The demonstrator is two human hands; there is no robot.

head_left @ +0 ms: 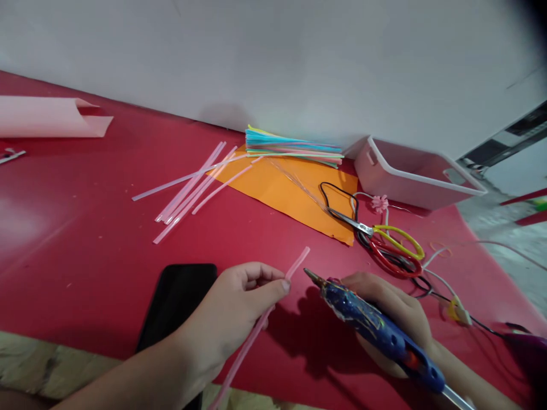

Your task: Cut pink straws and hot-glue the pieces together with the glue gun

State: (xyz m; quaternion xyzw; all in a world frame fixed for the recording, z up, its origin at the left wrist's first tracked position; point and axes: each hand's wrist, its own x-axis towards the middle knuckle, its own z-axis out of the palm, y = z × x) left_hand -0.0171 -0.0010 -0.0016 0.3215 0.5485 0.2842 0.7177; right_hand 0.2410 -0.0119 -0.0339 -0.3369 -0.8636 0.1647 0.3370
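Observation:
My left hand (pixel 243 302) pinches a pink plastic straw (pixel 245 347) between thumb and fingers, close to its upper end. Wrapped in my right hand (pixel 397 319) is a blue hot glue gun (pixel 380 324), its metal nozzle pointing toward the straw's tip with a small gap between them. A clear glue stick sticks out of the gun's back end. Beneath my left forearm lies a black phone (pixel 179 302). Several loose pink straws (pixel 192 188) rest on the red table beyond my hands.
An orange sheet (pixel 277 188) carries a bundle of coloured straws (pixel 290 147). Scissors (pixel 384 242) with yellow and red handles lie among cords, right of centre. A pink bin (pixel 410 176) stands by the wall. Rolled pink paper (pixel 47 117) is at the far left of the table (pixel 85 239).

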